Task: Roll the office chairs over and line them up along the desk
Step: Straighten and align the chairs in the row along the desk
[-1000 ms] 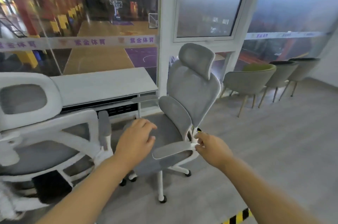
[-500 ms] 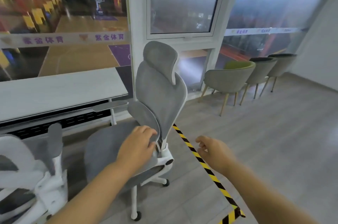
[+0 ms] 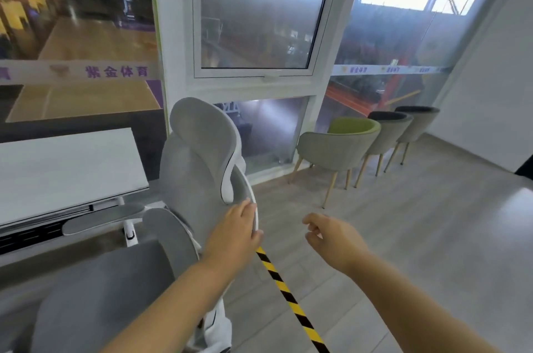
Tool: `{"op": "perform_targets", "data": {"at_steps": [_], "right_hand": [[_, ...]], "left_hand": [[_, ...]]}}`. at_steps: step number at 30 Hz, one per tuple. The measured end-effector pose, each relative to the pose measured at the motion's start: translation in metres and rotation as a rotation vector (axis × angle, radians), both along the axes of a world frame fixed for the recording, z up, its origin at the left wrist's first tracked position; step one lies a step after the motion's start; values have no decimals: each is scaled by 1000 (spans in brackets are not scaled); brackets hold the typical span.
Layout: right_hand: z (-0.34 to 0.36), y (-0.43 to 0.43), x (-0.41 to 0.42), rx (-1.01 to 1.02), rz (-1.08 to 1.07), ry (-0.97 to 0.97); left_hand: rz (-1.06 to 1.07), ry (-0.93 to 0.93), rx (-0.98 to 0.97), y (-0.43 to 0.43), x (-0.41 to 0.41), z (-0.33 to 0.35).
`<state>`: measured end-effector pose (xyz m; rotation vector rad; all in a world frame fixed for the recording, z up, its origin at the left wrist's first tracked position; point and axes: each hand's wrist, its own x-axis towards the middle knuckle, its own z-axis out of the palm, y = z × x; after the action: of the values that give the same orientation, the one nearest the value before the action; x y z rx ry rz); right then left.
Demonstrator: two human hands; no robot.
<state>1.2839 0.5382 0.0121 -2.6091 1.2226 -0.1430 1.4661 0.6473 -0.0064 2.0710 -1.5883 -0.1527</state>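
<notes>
A grey mesh office chair [image 3: 196, 168] with a white frame and a headrest stands at the right end of the white desk [image 3: 66, 171], its seat at the lower left. My left hand [image 3: 235, 233] grips the white rim of the chair's backrest from behind. To the right, my right hand [image 3: 331, 237] hangs in the air over the floor with loosely curled fingers, holding nothing and apart from the chair. The chair's base and wheels are hidden by the seat and my arm.
Three upholstered chairs on wooden legs, the nearest with a green inside [image 3: 343, 145], stand in a row along the window at the right. A yellow-black tape line [image 3: 291, 303] crosses the grey floor. A white wall [image 3: 496, 93] closes the right side.
My left hand moved from the chair's lower back up to the backrest rim. My right hand let go of the armrest and pulled away to the right. The view swung right, dropping the second office chair.
</notes>
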Motion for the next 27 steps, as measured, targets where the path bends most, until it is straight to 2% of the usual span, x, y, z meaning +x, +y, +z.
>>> {"op": "perform_targets", "data": {"at_steps": [8, 14, 21, 27], "right_hand": [[-11, -99, 40, 24, 106, -62], [-8, -158, 79, 57, 326, -110], [-11, -180, 82, 126, 544, -209], [-17, -190, 62, 160, 619, -232]], "left_hand": [[238, -178, 217, -70, -6, -2], [418, -135, 406, -104, -23, 5], [637, -150, 486, -122, -48, 9], [807, -280, 548, -123, -72, 11]]}}
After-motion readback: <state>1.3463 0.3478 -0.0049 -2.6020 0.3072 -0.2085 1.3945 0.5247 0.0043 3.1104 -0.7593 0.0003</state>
